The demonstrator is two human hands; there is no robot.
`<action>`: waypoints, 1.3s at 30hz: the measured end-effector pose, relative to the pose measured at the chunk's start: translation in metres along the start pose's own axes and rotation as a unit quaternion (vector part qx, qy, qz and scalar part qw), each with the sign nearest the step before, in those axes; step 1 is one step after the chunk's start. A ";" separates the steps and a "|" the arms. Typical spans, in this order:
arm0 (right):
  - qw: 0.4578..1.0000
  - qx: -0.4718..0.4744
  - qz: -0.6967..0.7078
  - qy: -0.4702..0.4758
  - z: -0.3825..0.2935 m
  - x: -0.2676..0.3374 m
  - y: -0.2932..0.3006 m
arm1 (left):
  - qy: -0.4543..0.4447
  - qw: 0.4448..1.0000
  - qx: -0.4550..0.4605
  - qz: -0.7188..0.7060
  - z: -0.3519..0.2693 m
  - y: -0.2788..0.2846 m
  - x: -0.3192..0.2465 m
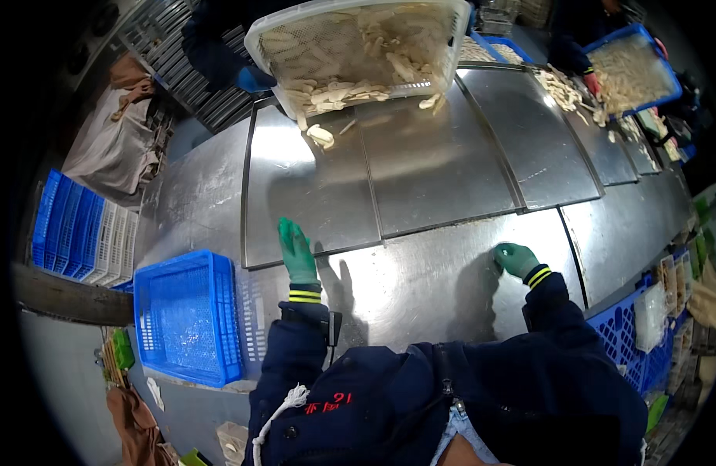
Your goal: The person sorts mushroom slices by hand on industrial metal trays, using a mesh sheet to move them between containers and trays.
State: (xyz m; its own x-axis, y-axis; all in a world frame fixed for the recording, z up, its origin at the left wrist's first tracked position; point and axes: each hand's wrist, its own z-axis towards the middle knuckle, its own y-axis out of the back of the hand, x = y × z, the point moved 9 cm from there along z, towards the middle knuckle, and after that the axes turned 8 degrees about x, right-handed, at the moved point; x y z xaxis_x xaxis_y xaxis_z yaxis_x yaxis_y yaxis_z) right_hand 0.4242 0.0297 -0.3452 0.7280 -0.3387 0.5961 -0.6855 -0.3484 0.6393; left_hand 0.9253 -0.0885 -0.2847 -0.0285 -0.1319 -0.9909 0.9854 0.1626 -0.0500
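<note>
My left hand [298,251], in a green glove, is held out flat with nothing in it. It is over the near edge of a shallow metal tray [317,198]. My right hand [515,260], also green-gloved, is curled above the bare steel table [428,285], and no object shows in it. Beyond my hands, a white mesh crate [358,46] is tilted towards me, with pale, elongated food pieces [340,96] along its lower side. A few loose pieces [320,136] lie on the tray below. More metal trays [433,169] run in a row to the right.
A co-worker's blue-gloved hand [254,80] is at the white crate's left side. A blue plastic crate [221,320] stands left of me. Stacked crates [81,233] are farther left. At the far right, another person tilts a blue crate [634,70] of pale pieces over the trays.
</note>
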 end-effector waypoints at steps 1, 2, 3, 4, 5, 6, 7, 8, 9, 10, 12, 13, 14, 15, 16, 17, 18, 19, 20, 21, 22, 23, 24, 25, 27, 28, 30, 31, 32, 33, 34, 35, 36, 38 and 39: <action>0.995 -0.071 0.002 0.065 0.004 0.023 0.024 | 0.097 0.986 -0.007 -0.135 0.004 -0.002 0.007; 0.962 -0.204 -0.069 0.170 0.014 0.037 0.046 | 0.101 0.981 0.021 -0.166 0.017 0.006 0.027; 0.972 -0.197 -0.034 0.120 0.028 0.057 0.058 | 0.103 0.982 0.010 -0.156 0.018 0.005 0.020; 0.947 -0.191 0.187 0.180 0.055 0.041 0.072 | 0.161 0.966 0.013 -0.204 0.022 -0.030 0.021; 0.935 -0.145 0.240 0.217 0.083 0.038 0.086 | 0.210 0.948 0.007 -0.241 0.022 -0.051 0.012; 0.866 -0.026 0.482 0.126 0.112 0.049 0.077 | 0.223 0.940 0.029 -0.256 0.025 -0.059 0.013; 0.831 -0.013 0.545 0.110 0.117 0.090 0.078 | 0.220 0.944 0.013 -0.247 0.025 -0.057 0.004; 0.792 -0.001 0.603 0.089 0.122 0.119 0.075 | 0.231 0.935 -0.007 -0.270 0.024 -0.060 0.002; 0.792 0.000 0.604 0.088 0.131 0.131 0.086 | 0.243 0.922 -0.013 -0.300 0.031 -0.075 0.005; 0.741 0.039 0.662 0.105 0.140 0.146 0.093 | 0.265 0.895 -0.042 -0.356 0.037 -0.088 0.013; 0.685 0.081 0.715 0.113 0.154 0.153 0.086 | 0.234 0.882 -0.004 -0.409 0.047 -0.106 0.015; 0.631 0.076 0.757 0.153 0.159 0.153 0.084 | 0.202 0.878 0.022 -0.433 0.053 -0.110 0.016; 0.572 0.069 0.794 0.191 0.166 0.152 0.082 | 0.207 0.878 0.016 -0.432 0.056 -0.107 0.022; 0.500 0.085 0.841 0.187 0.176 0.151 0.071 | 0.207 0.890 -0.004 -0.407 0.061 -0.099 0.028; 0.533 0.051 0.832 0.149 0.197 0.124 0.060 | 0.213 0.897 -0.022 -0.386 0.063 -0.094 0.039; 0.564 0.022 0.818 0.107 0.217 0.096 0.046 | 0.252 0.891 -0.020 -0.377 0.065 -0.084 0.062; 0.538 0.004 0.828 0.158 0.221 0.094 0.047 | 0.233 0.904 -0.057 -0.355 0.066 -0.060 0.080; 0.541 -0.002 0.826 0.156 0.239 0.053 0.048 | 0.215 0.914 -0.079 -0.336 0.072 -0.054 0.092; 0.717 -0.118 0.654 0.212 0.252 -0.020 0.085 | 0.225 0.908 -0.056 -0.348 0.085 -0.079 0.098; 0.737 -0.115 0.638 0.190 0.254 -0.009 0.072 | 0.210 0.914 -0.068 -0.340 0.085 -0.059 0.103; 0.759 -0.116 0.618 0.169 0.251 0.001 0.063 | 0.197 0.917 -0.076 -0.338 0.083 -0.045 0.107; 0.779 -0.122 0.597 0.150 0.243 0.010 0.063 | 0.215 0.930 -0.076 -0.288 0.080 -0.037 0.107; 0.695 -0.074 0.707 0.110 0.234 0.036 0.052 | 0.224 0.936 -0.077 -0.261 0.078 -0.020 0.107; 0.593 -0.045 0.801 0.069 0.224 0.038 0.048 | 0.233 0.938 -0.062 -0.250 0.082 -0.028 0.104; 0.629 -0.108 0.767 0.061 0.217 0.051 0.055 | 0.221 0.942 -0.044 -0.248 0.080 -0.036 0.092; 0.616 -0.096 0.777 0.082 0.217 0.046 0.071 | 0.195 0.943 -0.016 -0.269 0.084 -0.056 0.074; 0.634 -0.080 0.759 0.123 0.210 0.071 0.085 | 0.161 0.920 0.039 -0.355 0.090 -0.057 0.048; 0.634 -0.075 0.760 0.122 0.210 0.074 0.085 | 0.124 0.885 0.091 -0.439 0.093 -0.051 0.032; 0.599 -0.057 0.780 0.169 0.210 0.081 0.091 | 0.140 0.891 0.016 -0.431 0.097 -0.012 0.051; 0.565 -0.060 0.793 0.218 0.208 0.068 0.110 | 0.191 0.897 -0.028 -0.396 0.094 -0.025 0.037; 0.574 -0.035 0.771 0.274 0.212 0.047 0.123 | 0.217 0.901 -0.016 -0.376 0.102 -0.021 0.040; 0.601 -0.079 0.775 0.178 0.215 0.025 0.118 | 0.243 0.905 -0.018 -0.348 0.107 0.001 0.044; 0.600 -0.082 0.782 0.146 0.205 0.026 0.121 | 0.215 0.929 0.058 -0.296 0.113 0.008 0.048; 0.593 -0.005 0.797 0.117 0.209 0.028 0.120 | 0.222 0.953 0.066 -0.197 0.124 0.021 0.065; 0.594 -0.008 0.796 0.113 0.214 0.023 0.120 | 0.232 0.963 0.087 -0.103 0.133 0.018 0.075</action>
State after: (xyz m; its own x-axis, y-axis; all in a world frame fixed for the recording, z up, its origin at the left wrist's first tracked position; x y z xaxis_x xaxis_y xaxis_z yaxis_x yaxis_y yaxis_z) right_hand 0.3569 -0.2066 -0.3591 -0.8603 -0.1002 0.4998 -0.5073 0.2655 -0.8199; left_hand 0.9637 -0.2255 -0.3428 -0.2592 0.3131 -0.9137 0.9628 0.0089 -0.2701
